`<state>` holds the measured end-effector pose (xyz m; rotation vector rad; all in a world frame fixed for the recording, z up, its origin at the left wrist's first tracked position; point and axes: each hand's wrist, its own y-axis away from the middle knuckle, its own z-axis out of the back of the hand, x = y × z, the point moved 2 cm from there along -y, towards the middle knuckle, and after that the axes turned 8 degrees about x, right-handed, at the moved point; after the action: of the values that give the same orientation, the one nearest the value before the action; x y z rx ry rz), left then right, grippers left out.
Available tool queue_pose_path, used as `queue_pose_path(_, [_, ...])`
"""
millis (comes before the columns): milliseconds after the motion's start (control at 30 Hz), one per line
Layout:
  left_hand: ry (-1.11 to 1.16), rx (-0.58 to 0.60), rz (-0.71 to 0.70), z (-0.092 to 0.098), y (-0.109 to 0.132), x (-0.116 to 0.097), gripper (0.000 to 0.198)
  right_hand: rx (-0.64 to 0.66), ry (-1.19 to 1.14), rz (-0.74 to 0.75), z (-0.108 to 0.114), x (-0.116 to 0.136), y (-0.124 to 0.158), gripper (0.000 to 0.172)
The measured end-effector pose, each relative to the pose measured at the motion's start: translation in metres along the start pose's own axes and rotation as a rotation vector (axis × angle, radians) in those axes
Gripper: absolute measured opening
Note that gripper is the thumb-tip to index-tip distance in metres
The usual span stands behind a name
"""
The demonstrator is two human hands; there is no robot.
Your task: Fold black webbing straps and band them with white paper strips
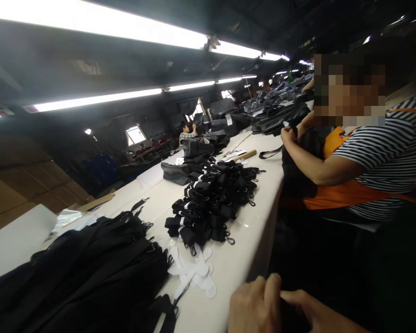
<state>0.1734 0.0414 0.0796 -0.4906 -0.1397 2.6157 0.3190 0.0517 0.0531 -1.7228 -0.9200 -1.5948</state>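
Observation:
At the bottom edge, by the table's near side, my left hand (254,303) is closed with its knuckles up. Facing it is my right hand (321,310), its fingers curled and partly cut off by the frame. Between them is black material (293,317) that looks like a strap, mostly hidden and dark. White paper bands (196,270) lie loose on the table, left of my hands. Beyond these sits a heap of bundled black straps (211,199) with metal hooks, several wrapped in white bands. A large pile of long black straps (90,273) covers the table's near left.
The long pale table (249,222) runs away from me. A co-worker (374,157) in stripes and an orange apron stands at its right side, handling a black bag (301,162). Black bags (194,155) and a brown roll (245,156) lie farther along. Cardboard (24,185) stands left.

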Motion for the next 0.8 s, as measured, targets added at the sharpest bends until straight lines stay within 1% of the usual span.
queue_pose_path(33, [0.055,-0.119,0.005,0.004,-0.004,0.004,0.040,-0.007,-0.047,0.014,0.001,-0.005,-0.002,0.036])
queue_pose_path(67, [0.167,-0.200,0.008,0.011,-0.009,0.009,0.042,-0.010,-0.077,0.028,0.002,-0.007,-0.003,0.034])
queue_pose_path(100, [0.320,-0.239,0.025,0.018,-0.013,0.016,0.040,-0.020,-0.086,0.043,0.004,-0.004,-0.002,0.035])
queue_pose_path(133, [0.480,-0.248,0.071,0.025,-0.018,0.025,0.035,-0.044,-0.080,0.062,0.008,0.000,0.000,0.037])
queue_pose_path(167, [0.609,-0.296,0.122,0.031,-0.023,0.036,0.028,-0.069,-0.066,0.080,0.012,0.006,0.001,0.038])
queue_pose_path(233, [0.859,-0.350,0.267,0.038,-0.031,0.058,0.014,-0.104,-0.063,0.095,0.021,0.015,0.000,0.039])
queue_pose_path(300, [0.959,-0.398,0.357,0.039,-0.037,0.075,0.022,-0.113,-0.090,0.093,0.031,0.013,-0.005,0.038])
queue_pose_path(367, [1.094,-0.446,0.397,0.039,-0.038,0.083,0.028,-0.124,-0.098,0.081,0.037,0.000,-0.013,0.037])
queue_pose_path(433, [1.226,-0.467,0.399,0.042,-0.037,0.082,0.031,-0.142,-0.081,0.055,0.040,-0.017,-0.021,0.038])
queue_pose_path(500, [1.288,-0.467,0.383,0.047,-0.035,0.077,0.032,-0.178,-0.046,0.048,0.041,-0.032,-0.030,0.039])
queue_pose_path(633, [1.289,-0.480,0.363,0.054,-0.035,0.067,0.027,-0.260,0.017,0.152,0.046,-0.047,-0.049,0.043])
queue_pose_path(700, [1.270,-0.478,0.357,0.057,-0.035,0.064,0.025,-0.258,-0.023,0.182,0.050,-0.050,-0.058,0.046])
queue_pose_path(800, [1.276,-0.477,0.324,0.065,-0.037,0.057,0.024,-0.180,-0.205,0.162,0.054,-0.056,-0.070,0.049])
